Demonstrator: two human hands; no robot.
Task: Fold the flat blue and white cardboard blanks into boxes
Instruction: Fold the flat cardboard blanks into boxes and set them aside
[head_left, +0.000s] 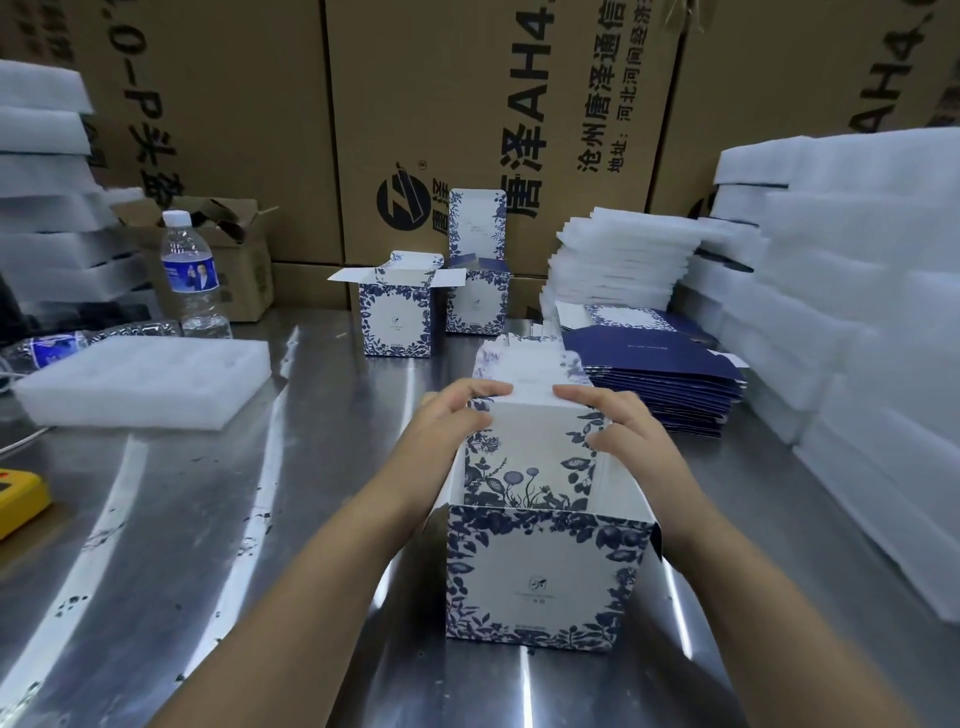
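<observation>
One box (545, 571) at six, left hand (457, 413) and right hand (626, 423) both pinching its lid flap (535, 447); two folded boxes (397, 317) (478, 304) at twelve, one blank stack (670, 379) at one.

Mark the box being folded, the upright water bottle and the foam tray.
box being folded (540, 569): head view, front panel, just above the small logo.
upright water bottle (195, 278): head view, blue label.
foam tray (140, 384): head view, top face, middle.
</observation>
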